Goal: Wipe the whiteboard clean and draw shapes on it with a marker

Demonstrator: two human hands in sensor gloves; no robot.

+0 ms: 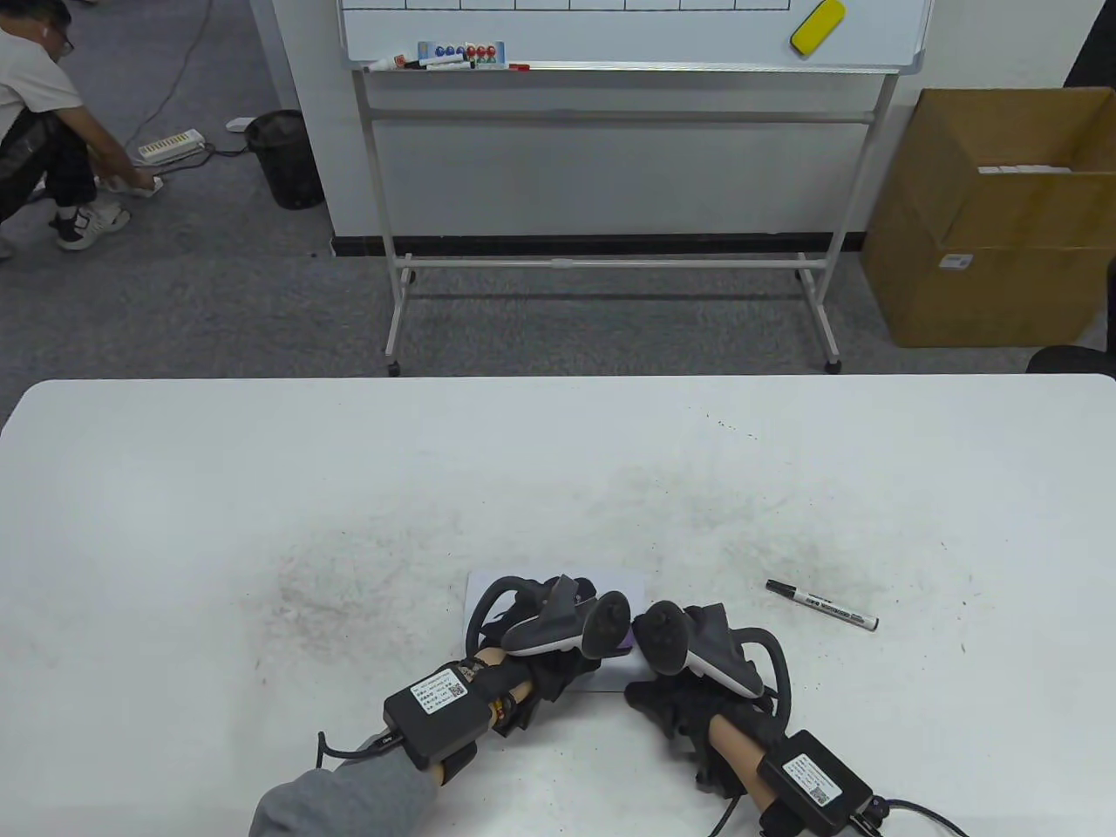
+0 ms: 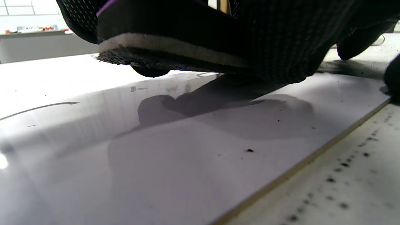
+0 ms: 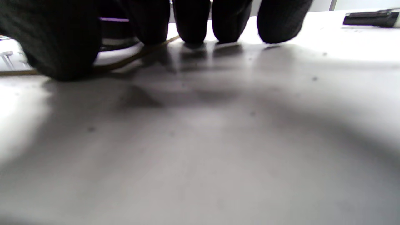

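A small whiteboard lies flat on the white table, mostly covered by both gloved hands. My left hand grips an eraser with a purple top and a dark felt underside, tilted just above the glossy board. A thin dark line remains on the board. My right hand rests beside the board's right edge, fingertips and thumb pressed down next to the board's brown edge. A black marker lies capped on the table to the right, apart from both hands.
Grey smudges and black crumbs mark the tabletop. Behind the table stand a large whiteboard on a wheeled frame with a yellow eraser, a cardboard box and a black bin. A person crouches far left.
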